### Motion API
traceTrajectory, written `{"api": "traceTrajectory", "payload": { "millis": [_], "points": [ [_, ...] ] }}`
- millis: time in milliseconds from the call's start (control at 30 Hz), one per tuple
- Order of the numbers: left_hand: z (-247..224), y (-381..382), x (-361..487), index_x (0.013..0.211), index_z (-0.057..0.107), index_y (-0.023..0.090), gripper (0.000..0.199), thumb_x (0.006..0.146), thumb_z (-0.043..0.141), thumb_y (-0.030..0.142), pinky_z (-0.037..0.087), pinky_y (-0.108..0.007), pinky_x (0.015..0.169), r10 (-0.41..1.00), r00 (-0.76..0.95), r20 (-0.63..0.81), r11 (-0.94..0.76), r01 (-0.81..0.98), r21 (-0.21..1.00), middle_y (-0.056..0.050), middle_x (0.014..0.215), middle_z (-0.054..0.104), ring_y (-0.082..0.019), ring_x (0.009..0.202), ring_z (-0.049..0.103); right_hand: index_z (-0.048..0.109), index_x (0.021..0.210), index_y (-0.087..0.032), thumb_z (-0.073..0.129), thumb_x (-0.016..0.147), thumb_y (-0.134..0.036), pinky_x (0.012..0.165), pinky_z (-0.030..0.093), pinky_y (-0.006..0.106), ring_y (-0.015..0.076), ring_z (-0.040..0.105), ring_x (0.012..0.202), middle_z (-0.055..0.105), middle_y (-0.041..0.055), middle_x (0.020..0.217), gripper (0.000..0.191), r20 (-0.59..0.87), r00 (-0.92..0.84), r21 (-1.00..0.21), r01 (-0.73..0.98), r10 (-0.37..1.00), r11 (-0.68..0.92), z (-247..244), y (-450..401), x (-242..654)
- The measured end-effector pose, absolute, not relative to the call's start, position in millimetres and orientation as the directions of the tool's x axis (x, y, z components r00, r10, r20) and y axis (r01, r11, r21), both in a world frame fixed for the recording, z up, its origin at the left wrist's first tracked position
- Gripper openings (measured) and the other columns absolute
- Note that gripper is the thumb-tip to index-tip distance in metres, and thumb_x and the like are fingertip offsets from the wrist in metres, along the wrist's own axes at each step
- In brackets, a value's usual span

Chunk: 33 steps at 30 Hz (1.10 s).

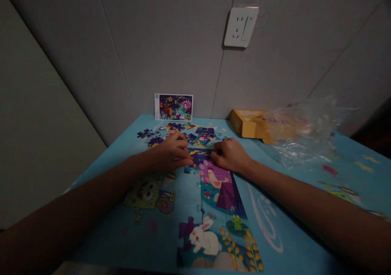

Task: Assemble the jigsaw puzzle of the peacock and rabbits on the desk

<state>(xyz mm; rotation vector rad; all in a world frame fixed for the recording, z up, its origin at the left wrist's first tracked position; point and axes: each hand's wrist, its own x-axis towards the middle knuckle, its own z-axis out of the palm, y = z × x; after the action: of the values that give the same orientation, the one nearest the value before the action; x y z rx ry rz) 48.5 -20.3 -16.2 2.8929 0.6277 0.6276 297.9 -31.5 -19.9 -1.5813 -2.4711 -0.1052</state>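
A partly joined jigsaw puzzle (224,195) lies on the table, showing a purple peacock, a white rabbit, a frog and yellow plants. At its upper left edge is my left hand (174,152), fingers curled and thumb reaching to the dark blue pieces. Whatever lies between those fingers is hidden. My right hand (230,155) is closed at the puzzle's upper right corner, its fingertips down on or beside the top pieces. I cannot make out whether it grips one. Just beyond both hands, loose puzzle pieces (175,127) lie in a scattered pile.
A picture card (174,107) with a similar scene leans against the wall behind the pieces. To the right sit an opened yellow box (249,123) and a crumpled clear plastic bag (301,132). The blue table cover (100,177) bears cartoon prints. A socket (241,27) is on the wall.
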Motion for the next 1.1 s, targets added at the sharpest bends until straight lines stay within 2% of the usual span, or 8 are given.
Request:
{"api": "traceTrajectory", "payload": {
  "millis": [100,200,367,500,667,867,1000,1100],
  "points": [
    [-8.7,-13.6,41.5,0.081,0.075,0.021,0.027,0.095,0.057,0.034,0.037,-0.044,0.101,0.41,0.855,0.316,-0.911,0.402,0.094,-0.007,0.08,0.068,-0.027,0.107,0.048,0.07,0.068,-0.017,0.05,0.082,-0.03,0.059,0.03,0.03,0.0179,0.055,0.058,0.065,0.0075,0.06,0.028,0.2,-0.405,-0.026,0.908,0.892,0.418,-20.5,-30.8,299.1],
    [1.6,-2.6,23.6,0.09,0.076,0.019,0.03,0.098,0.05,0.034,0.033,-0.048,0.103,0.505,0.817,0.277,-0.846,0.532,-0.028,-0.009,0.09,0.072,-0.03,0.116,0.046,0.069,0.066,-0.017,0.049,0.083,-0.031,0.059,0.031,0.029,0.0186,0.055,0.058,0.065,0.0079,0.06,0.03,0.19,-0.405,-0.02,0.909,0.894,0.416,-21.3,-29.9,299.7],
    [17.6,8.4,-14.3,0.11,0.073,0.016,0.033,0.097,0.046,0.03,0.034,-0.053,0.095,0.786,0.532,0.317,-0.52,0.845,-0.126,-0.014,0.106,0.071,-0.036,0.116,0.043,0.067,0.064,-0.018,0.049,0.083,-0.031,0.057,0.029,0.029,0.0187,0.056,0.057,0.065,0.0077,0.059,0.029,0.188,-0.416,-0.007,0.905,0.89,0.425,-21.1,-30.3,298.9],
    [17.5,7.3,-25.7,0.118,0.07,0.015,0.044,0.094,0.05,0.046,0.037,-0.055,0.092,0.921,0.347,0.178,-0.321,0.934,-0.157,-0.019,0.118,0.066,-0.042,0.119,0.041,0.066,0.063,-0.018,0.049,0.083,-0.03,0.057,0.029,0.03,0.0187,0.055,0.055,0.064,0.0076,0.058,0.03,0.194,-0.418,-0.02,0.903,0.887,0.43,-23.0,-29.3,299.2],
    [4.5,10.8,-24.0,0.124,0.063,0.016,0.058,0.086,0.056,0.06,0.041,-0.046,0.093,0.914,0.402,-0.049,-0.405,0.91,-0.095,-0.018,0.124,0.06,-0.036,0.115,0.049,0.067,0.064,-0.018,0.048,0.083,-0.03,0.057,0.029,0.03,0.0195,0.057,0.057,0.066,0.0084,0.059,0.03,0.198,-0.418,-0.015,0.903,0.887,0.429,-22.8,-28.9,299.5],
    [0.4,14.6,-19.6,0.109,0.064,0.015,0.043,0.087,0.059,0.051,0.043,-0.038,0.091,0.907,0.42,-0.038,-0.421,0.907,-0.009,-0.015,0.112,0.06,-0.03,0.106,0.053,0.066,0.064,-0.018,0.048,0.084,-0.032,0.057,0.029,0.029,0.0188,0.058,0.058,0.066,0.0083,0.06,0.03,0.193,-0.413,-0.007,0.906,0.89,0.422,-24.8,-28.2,298.0],
    [1.3,12.2,-11.5,0.098,0.065,0.014,0.038,0.087,0.059,0.05,0.042,-0.038,0.09,0.91,0.414,-0.011,-0.414,0.91,0.004,-0.016,0.107,0.059,-0.031,0.104,0.052,0.066,0.064,-0.017,0.05,0.083,-0.03,0.057,0.031,0.029,0.0179,0.057,0.057,0.065,0.0075,0.059,0.028,0.194,-0.428,-0.02,0.898,0.883,0.439,-18.6,-30.9,298.2],
    [-0.1,12.2,-8.3,0.097,0.064,0.014,0.04,0.087,0.057,0.052,0.041,-0.04,0.091,0.909,0.417,-0.005,-0.417,0.908,-0.031,-0.016,0.106,0.059,-0.033,0.104,0.051,0.068,0.071,-0.017,0.049,0.089,-0.03,0.059,0.036,0.029,0.017,0.058,0.059,0.066,0.0071,0.063,0.029,0.3,-0.377,-0.083,0.905,0.876,0.417,-0.4,-39.5,305.1]
  ]
}}
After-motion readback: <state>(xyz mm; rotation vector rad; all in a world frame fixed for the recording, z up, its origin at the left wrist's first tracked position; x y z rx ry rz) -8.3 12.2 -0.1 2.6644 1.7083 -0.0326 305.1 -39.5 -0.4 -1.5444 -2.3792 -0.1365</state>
